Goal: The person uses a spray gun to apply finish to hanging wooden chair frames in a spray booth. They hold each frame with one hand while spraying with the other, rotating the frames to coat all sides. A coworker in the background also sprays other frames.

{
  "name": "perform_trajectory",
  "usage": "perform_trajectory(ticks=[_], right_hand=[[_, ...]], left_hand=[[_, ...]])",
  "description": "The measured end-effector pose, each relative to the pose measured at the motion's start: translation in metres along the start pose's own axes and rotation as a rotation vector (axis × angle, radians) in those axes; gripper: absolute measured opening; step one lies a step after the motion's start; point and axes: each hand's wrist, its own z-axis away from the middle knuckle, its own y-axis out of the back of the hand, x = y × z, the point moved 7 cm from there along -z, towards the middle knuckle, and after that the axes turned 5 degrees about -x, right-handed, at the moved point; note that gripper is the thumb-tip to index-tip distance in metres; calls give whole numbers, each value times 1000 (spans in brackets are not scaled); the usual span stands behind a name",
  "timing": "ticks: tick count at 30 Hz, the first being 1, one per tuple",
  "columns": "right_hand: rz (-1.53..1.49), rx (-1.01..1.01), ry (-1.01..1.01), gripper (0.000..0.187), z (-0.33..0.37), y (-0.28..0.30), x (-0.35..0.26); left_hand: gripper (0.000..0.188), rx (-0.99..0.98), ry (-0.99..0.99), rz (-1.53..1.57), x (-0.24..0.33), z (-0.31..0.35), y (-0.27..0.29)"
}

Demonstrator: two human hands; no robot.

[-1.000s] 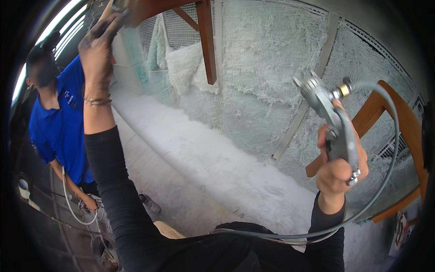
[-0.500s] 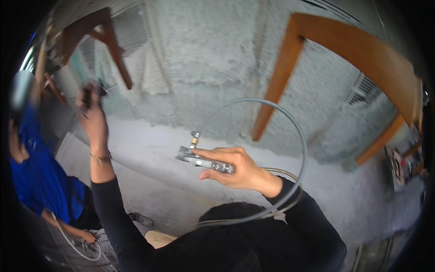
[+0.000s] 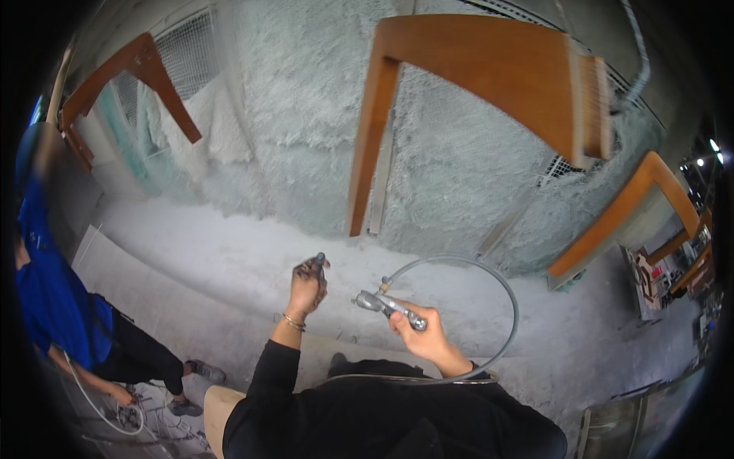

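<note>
My right hand (image 3: 430, 336) is wrapped round the handle of a silver metal spray gun (image 3: 388, 307), whose head points left. A grey hose (image 3: 514, 306) runs from the gun's fitting in a loop back toward my right forearm. Just left of the gun is my left hand (image 3: 307, 289), raised with its fingers closed. A small dark object (image 3: 319, 260) shows at the fingertips, its kind too small to make out. The hands are apart from each other. Beyond them hangs a brown wooden furniture frame (image 3: 474, 53) with a long tapering leg.
A second wooden frame (image 3: 115, 73) hangs at far left, a third (image 3: 612, 218) at right. Behind them stands a wall (image 3: 306, 122) coated in pale fuzzy residue. A person in a blue shirt (image 3: 57, 283) is at left, holding a white hose (image 3: 95, 413).
My left hand has come down and right, from the far left to beside the spray gun. The spray gun has moved right and lower. The view has shifted, and the large wooden frame appears further left.
</note>
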Motion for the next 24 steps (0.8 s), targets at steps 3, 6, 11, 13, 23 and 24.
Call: perform_trajectory(ticks=[3,6,11,13,23,24], right_hand=[[-30,102,107,35,-1,-5,-5],[-15,198,152,36,-4,-13,-4],[-56,276,168,39,-1,-23,2],[-175,290,39,40,-1,-28,12],[-298,535,-22,42,5,-42,24],[-310,561,-38,42,2,-44,27]], left_hand=[[36,72,111,-51,2,-3,-3],[38,20,-29,-337,25,-10,5],[16,-363,-492,-718,66,-2,0],[35,-365,-635,-680,138,-17,24],[80,-683,-730,-599,323,-150,7],[86,-805,-624,-555,317,-158,0]])
